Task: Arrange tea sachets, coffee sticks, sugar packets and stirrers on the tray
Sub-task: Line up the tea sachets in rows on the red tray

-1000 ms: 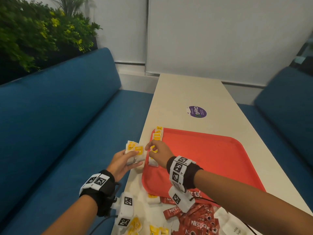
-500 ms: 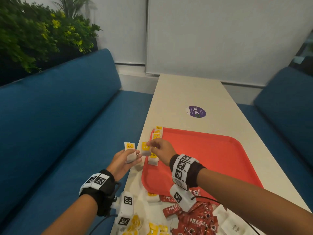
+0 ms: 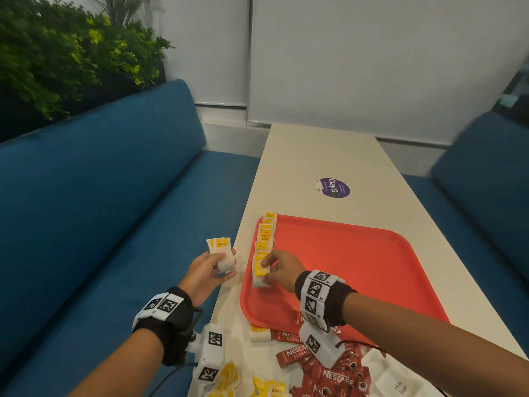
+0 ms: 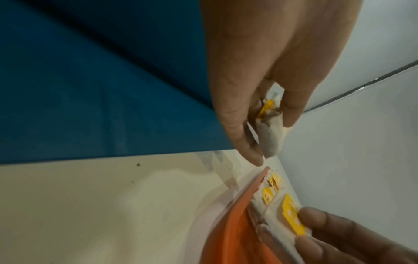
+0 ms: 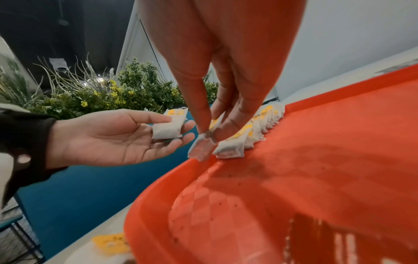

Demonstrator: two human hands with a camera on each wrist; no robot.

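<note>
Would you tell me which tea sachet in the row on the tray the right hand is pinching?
The right hand pinches the nearest tea sachet, at the near end of the row along the tray's left rim; the rest lie untouched beyond it.

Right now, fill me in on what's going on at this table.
A person is lining up tea bags along the left edge of a red tray. The right hand pinches a tea bag at the near end of the row. The left hand holds spare tea bags beside the tray. Coffee sticks lie loose on the table.
</note>
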